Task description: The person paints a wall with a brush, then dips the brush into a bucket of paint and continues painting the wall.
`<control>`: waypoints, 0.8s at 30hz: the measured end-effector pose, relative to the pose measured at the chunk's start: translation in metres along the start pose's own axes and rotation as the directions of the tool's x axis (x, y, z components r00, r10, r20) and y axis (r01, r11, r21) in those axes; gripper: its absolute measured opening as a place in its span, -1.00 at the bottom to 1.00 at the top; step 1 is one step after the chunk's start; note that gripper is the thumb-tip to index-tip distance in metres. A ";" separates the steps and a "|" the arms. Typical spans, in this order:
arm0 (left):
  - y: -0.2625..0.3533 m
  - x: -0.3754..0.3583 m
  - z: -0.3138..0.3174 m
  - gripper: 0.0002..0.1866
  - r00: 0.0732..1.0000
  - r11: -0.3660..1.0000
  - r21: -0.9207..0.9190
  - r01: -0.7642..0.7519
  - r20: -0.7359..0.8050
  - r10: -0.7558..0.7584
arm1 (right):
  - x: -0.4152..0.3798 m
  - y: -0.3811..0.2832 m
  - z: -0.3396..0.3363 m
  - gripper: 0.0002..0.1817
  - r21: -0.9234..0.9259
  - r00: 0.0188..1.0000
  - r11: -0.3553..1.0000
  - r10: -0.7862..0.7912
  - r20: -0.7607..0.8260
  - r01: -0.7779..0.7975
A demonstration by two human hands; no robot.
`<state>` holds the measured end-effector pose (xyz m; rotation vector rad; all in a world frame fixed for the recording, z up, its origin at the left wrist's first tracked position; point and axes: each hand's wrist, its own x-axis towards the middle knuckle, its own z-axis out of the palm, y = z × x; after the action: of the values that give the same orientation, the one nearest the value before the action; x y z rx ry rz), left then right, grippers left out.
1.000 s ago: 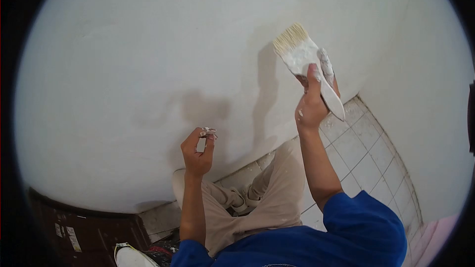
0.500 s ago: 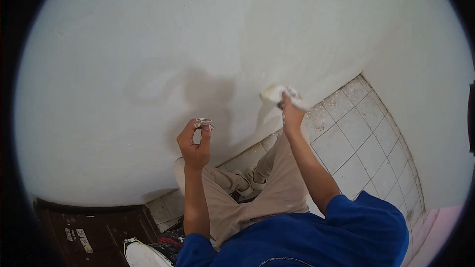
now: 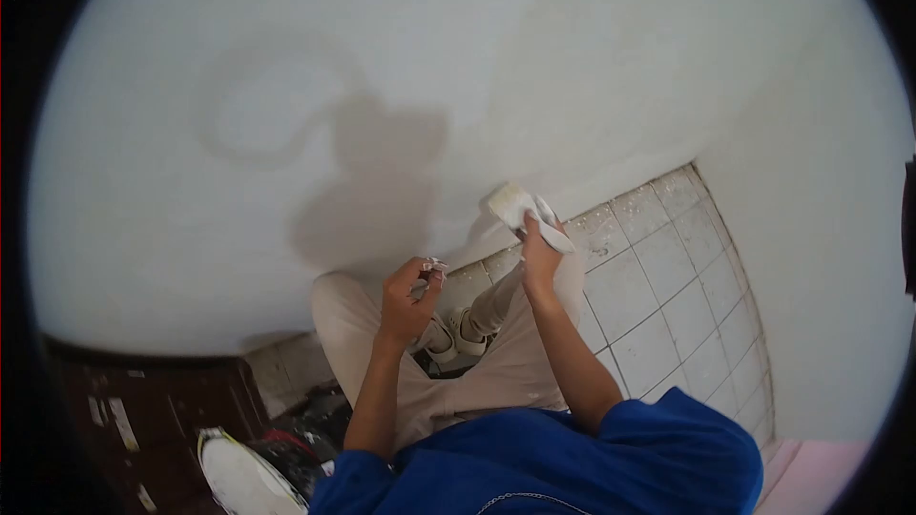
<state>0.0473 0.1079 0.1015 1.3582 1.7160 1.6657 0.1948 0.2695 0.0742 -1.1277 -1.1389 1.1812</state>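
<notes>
My right hand (image 3: 542, 253) grips a flat putty scraper (image 3: 509, 205), its pale, yellowish blade smeared with white paste and close to the foot of the wall. More white shows beside my fingers on the scraper's other side. To the left, over my lap, my left hand (image 3: 408, 303) is curled with thumb and fingertips pinched together. White paste coats those fingertips, and whatever lies between them I cannot make out. In front of both hands stretches the white wall (image 3: 592, 67), with a slightly darker patch on its right part and my shadow on its left.
Pale floor tiles (image 3: 658, 272), spattered with white along the wall, run to a corner on the right. At lower left are a brown panelled surface (image 3: 181, 410), a white round-topped container (image 3: 243, 477) and a black plastic bag (image 3: 324, 420). My knees are bent close to the wall.
My right hand has drawn slightly down and left with the scraper. My left hand has moved down and right, still pinched. The view has shifted, and my shadow sits higher and further left.
</notes>
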 end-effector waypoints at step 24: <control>0.234 -0.281 -0.105 -0.89 0.693 0.603 0.623 0.499 -0.705 0.155 | -0.101 -0.128 -0.018 -0.67 0.468 0.800 0.799 0.027 0.600 -0.378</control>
<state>0.1745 -0.2212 0.2440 0.6921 3.2289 1.3954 0.2190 0.1612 0.1953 -0.4317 -0.9776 1.9747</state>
